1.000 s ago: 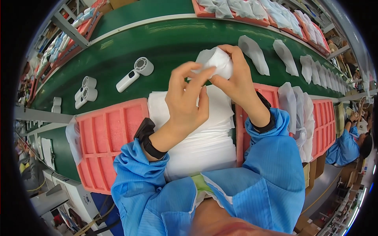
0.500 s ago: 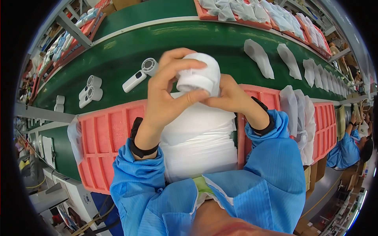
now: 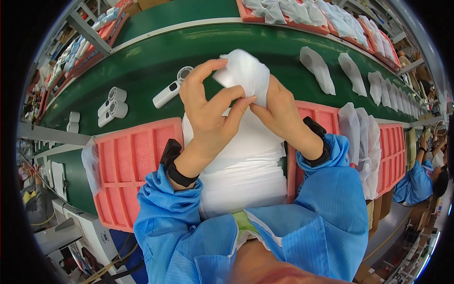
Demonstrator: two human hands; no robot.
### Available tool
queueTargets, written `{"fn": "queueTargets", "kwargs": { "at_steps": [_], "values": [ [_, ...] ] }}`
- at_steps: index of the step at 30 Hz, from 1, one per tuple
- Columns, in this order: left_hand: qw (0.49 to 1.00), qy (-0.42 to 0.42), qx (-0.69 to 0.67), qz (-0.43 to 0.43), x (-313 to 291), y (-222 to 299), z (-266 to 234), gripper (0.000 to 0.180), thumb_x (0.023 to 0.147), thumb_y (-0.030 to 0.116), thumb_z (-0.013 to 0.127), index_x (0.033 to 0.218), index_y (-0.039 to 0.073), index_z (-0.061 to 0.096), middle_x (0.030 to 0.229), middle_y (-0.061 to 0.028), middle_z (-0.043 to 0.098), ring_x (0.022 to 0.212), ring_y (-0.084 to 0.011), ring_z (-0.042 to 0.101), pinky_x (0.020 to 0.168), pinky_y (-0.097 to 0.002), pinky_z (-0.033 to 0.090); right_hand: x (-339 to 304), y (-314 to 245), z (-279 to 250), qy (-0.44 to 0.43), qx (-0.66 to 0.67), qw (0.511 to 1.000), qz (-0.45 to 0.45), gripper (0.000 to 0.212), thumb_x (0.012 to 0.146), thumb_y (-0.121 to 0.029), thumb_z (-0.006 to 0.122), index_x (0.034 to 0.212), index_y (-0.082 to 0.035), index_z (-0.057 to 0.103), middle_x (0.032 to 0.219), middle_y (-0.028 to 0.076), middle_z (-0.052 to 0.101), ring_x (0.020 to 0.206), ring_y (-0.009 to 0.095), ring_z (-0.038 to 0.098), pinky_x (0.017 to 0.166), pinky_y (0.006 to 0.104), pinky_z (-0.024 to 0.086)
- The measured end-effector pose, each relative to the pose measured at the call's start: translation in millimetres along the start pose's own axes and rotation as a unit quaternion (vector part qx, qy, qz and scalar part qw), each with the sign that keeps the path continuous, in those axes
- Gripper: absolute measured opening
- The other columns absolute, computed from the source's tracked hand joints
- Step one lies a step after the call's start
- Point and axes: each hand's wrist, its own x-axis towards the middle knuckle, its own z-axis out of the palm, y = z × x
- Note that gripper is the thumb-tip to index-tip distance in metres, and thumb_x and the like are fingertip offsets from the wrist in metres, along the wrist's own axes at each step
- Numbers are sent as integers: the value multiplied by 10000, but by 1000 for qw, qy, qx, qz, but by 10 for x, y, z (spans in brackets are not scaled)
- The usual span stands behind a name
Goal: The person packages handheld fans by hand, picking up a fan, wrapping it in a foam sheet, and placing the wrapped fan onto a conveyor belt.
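Both hands hold up a thin white bag (image 3: 249,71) over the stack; something bulky inside rounds it out, and its contents are hidden now. My left hand (image 3: 210,102) touches the bag's left edge with one fingertip, while its thumb and other fingers pinch the lower edge. My right hand (image 3: 281,111) grips the right side, thumb at the bottom near the left thumb. Directly below lies a thick stack of flat white bags (image 3: 241,175). Ahead on the left, an unwrapped white handheld fan (image 3: 166,96) rests on the green conveyor belt (image 3: 151,57), partly behind my left hand.
More white fans (image 3: 113,108) lie farther left. Pink compartment trays (image 3: 137,165) flank the stack; bagged items (image 3: 350,132) rest on the right one. Several bagged pieces (image 3: 318,71) line the belt at right. A co-worker in a blue sleeve (image 3: 414,182) is at far right.
The bag has turned in my hands, and the white cylindrical end that showed at its opening is now covered. My left fingers have shifted from around it to the bag's edge.
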Motion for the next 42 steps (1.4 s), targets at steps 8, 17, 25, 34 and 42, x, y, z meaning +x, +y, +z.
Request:
{"fn": "queueTargets", "kwargs": {
  "at_steps": [8,17,25,34,42],
  "values": [
    [986,8,-69,-154,16,-291,10,173,677,86,800,803,84,681,1077,-106,591,966,-274,559,802,-338,444,69,16,-189,-157,233,952,119,327,874,-189,692,1120,1,590,923,77,656,831,145,609,737,290,482],
    [931,-288,-76,-210,-375,-207,414,180,740,196,766,802,63,660,899,-100,605,728,-270,621,646,-351,488,255,1401,-324,-22,-157,957,242,401,803,-195,715,1139,-5,607,989,153,681,900,310,658,803,388,508],
    [919,-375,40,-118,-736,66,622,307,726,275,771,890,67,615,887,-93,572,799,-288,609,667,-385,494,463,1112,133,-2,-144,989,39,567,758,-187,708,1277,-37,537,1232,185,585,1103,332,589,924,394,486],
    [951,-299,33,-67,-878,2,756,224,743,193,720,873,43,616,860,-119,563,836,-277,590,708,-380,483,1166,814,1519,-218,93,970,52,726,600,-333,803,1199,6,572,1193,190,609,1084,324,602,956,365,466],
    [938,-322,-20,-129,-830,17,653,158,741,145,722,849,63,639,843,-88,591,785,-278,616,670,-381,498,886,315,544,-102,44,990,86,683,531,-286,831,1113,-3,611,1056,182,651,922,301,651,834,349,511]
  ]
}}
